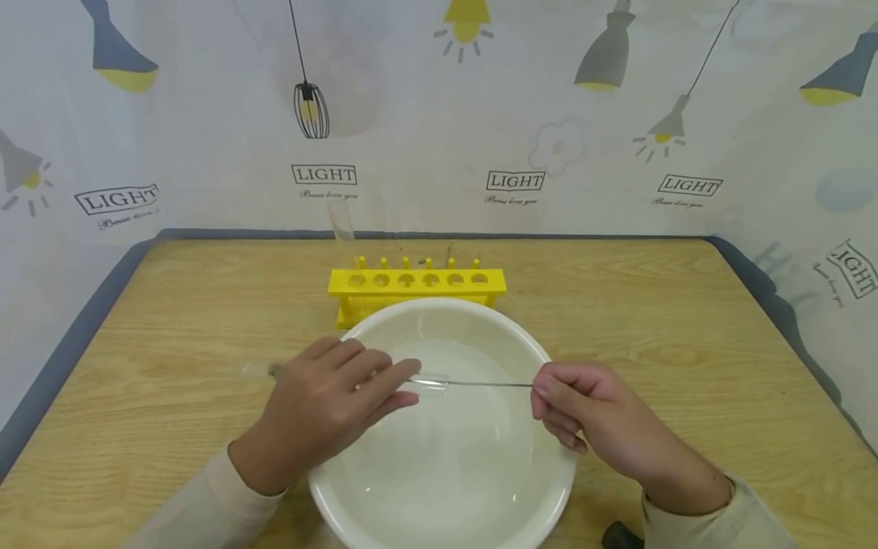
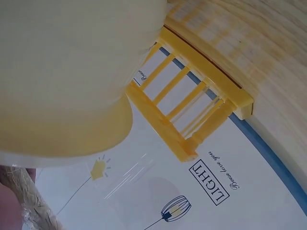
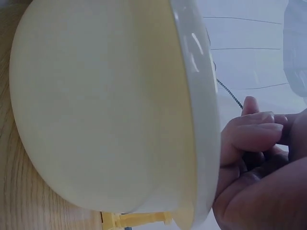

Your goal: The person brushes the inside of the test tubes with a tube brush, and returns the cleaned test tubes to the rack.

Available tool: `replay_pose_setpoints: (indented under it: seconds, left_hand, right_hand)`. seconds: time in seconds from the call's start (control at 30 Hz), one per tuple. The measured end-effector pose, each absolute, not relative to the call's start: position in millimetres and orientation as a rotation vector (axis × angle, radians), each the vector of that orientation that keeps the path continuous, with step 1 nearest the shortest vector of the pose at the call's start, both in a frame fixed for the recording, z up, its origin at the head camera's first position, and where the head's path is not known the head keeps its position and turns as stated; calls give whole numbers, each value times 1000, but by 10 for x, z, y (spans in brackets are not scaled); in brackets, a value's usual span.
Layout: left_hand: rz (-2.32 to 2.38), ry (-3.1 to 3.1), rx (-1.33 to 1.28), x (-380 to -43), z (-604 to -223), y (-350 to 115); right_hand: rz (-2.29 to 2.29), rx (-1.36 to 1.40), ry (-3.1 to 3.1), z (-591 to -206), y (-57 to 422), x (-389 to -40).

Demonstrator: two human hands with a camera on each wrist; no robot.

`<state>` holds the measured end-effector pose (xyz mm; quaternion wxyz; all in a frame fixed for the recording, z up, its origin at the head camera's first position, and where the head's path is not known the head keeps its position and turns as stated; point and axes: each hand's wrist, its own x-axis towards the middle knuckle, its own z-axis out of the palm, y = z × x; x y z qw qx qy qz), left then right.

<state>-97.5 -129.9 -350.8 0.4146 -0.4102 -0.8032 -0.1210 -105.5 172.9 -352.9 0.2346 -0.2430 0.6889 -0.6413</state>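
My left hand (image 1: 325, 404) grips a clear glass test tube (image 1: 434, 386) level over the white basin (image 1: 439, 307), its mouth facing right. Inside the tube runs a test tube brush, whose bristles (image 2: 31, 196) show through the glass in the left wrist view. Between thumb and fingers, my right hand (image 1: 590, 404) pinches the brush's thin twisted wire handle (image 1: 490, 384) above the basin's right side. The fingers of the left hand hide the middle of the tube. Clear water appears to lie in the basin.
Behind the basin stands a yellow test tube rack (image 1: 418, 282), with another clear test tube (image 1: 341, 223) upright at its left end. A dark object (image 1: 620, 536) lies by the right sleeve, partly cut off. A printed sheet (image 1: 425, 114) covers the wall beyond the wooden table (image 1: 617, 305).
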Motion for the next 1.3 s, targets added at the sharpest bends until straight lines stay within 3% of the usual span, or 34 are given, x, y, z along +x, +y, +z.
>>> replay_pose_setpoints:
  seconds: [0.5, 1.3]
  left_hand:
    - [-327, -1843, -1022, -1000, -3349, -1325]
    - [-330, -1907, -1015, -1051, -3414, -1427]
  right_hand:
    - [-1759, -657, 1916, -3540, 1751, -1088]
    - [-1759, -660, 1862, -3554, 1796, -1142]
